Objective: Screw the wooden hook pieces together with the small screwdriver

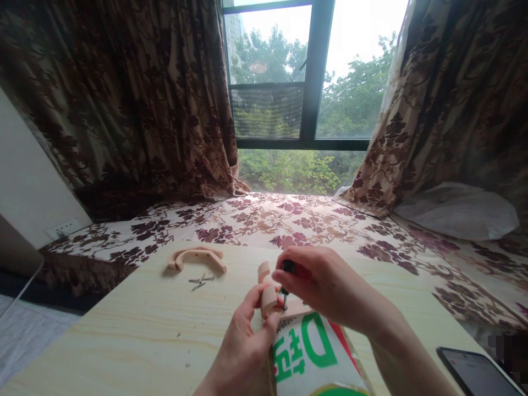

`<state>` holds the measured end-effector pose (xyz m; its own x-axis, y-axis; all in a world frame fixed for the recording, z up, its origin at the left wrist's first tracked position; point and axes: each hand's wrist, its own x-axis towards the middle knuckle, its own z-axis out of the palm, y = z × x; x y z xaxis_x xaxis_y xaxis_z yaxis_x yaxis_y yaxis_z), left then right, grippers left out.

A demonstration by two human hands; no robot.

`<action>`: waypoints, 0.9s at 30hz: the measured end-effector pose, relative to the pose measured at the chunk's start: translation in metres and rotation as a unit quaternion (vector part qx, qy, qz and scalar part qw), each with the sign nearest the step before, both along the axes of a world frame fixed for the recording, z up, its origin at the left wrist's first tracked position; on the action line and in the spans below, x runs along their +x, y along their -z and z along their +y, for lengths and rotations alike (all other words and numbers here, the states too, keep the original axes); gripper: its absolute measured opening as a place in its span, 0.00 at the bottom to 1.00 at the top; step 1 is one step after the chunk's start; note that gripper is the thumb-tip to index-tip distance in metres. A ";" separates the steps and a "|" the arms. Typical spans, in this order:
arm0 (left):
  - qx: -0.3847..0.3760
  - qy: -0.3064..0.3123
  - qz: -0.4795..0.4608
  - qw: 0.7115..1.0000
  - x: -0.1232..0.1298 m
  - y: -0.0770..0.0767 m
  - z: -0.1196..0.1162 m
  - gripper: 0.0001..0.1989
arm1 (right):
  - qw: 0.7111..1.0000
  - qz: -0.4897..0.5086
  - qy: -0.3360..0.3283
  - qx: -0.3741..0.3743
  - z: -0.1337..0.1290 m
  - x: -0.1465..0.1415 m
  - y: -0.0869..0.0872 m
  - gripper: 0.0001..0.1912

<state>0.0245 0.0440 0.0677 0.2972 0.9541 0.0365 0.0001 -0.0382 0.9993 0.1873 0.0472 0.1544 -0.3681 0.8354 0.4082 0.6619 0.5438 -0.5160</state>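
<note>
My right hand (330,286) is wrapped round a screwdriver (289,268) with a black and red handle, its shaft pointing down. The tip meets a small screw at a pale wooden piece (269,297). Thumb and fingers of my left hand (251,330) grip this piece, which has rounded, upright parts. A flat wooden strip runs off to the right beneath my right hand, partly hidden by it. Under the work lies a white packet (305,355) with green lettering and a red edge. Several loose screws (201,281) are to the left.
Two curved wooden pieces (202,254) lie at the back left of the pale wooden table (140,330). A phone (474,368) is at the right edge. Beyond are a flowered cloth (264,220), a window and patterned curtains (165,99). Small dark bits dot the tabletop.
</note>
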 end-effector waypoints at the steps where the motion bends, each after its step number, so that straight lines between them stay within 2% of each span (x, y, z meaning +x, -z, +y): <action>1: -0.002 0.002 -0.002 1.000 0.000 0.000 0.000 0.13 | 1.000 -0.002 0.017 0.007 0.003 0.000 0.002 0.08; 4: 0.005 0.011 -0.005 1.000 0.000 -0.001 0.000 0.13 | 0.997 -0.013 0.075 0.017 0.010 0.000 0.004 0.11; 6: 0.012 0.015 -0.009 1.000 0.000 -0.001 0.000 0.12 | 0.996 -0.018 0.091 0.016 0.010 0.002 0.004 0.09; 9: 0.010 0.013 -0.014 1.000 0.000 0.001 0.000 0.12 | 0.999 -0.012 0.044 0.009 0.005 0.003 0.002 0.05; 11: 0.007 0.013 -0.014 1.000 0.000 0.002 0.000 0.12 | 1.000 0.001 -0.007 -0.006 0.002 0.004 0.002 0.05; 13: 0.007 0.016 -0.014 1.000 0.000 0.002 0.000 0.11 | 1.000 0.008 -0.023 -0.013 0.003 0.004 0.003 0.06; 19: -0.005 0.016 -0.015 1.000 0.000 -0.001 0.000 0.12 | 0.997 -0.014 0.071 0.009 0.012 0.003 0.008 0.10; 21: -0.002 0.019 -0.016 1.000 0.000 -0.001 0.000 0.12 | 0.996 -0.020 0.082 0.006 0.010 0.004 0.006 0.10; 23: 0.001 0.020 -0.016 1.000 0.000 -0.001 0.000 0.12 | 0.998 -0.015 0.057 -0.002 0.005 0.005 0.002 0.09; 27: -0.002 0.015 -0.008 1.000 -0.001 0.000 0.000 0.12 | 0.997 0.028 -0.047 -0.052 -0.003 0.006 -0.002 0.06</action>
<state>0.0238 0.0436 0.0681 0.3246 0.9451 0.0382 -0.0161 -0.0348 0.9993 0.1930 0.0442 0.1560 -0.4262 0.8367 0.3438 0.5792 0.5444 -0.6068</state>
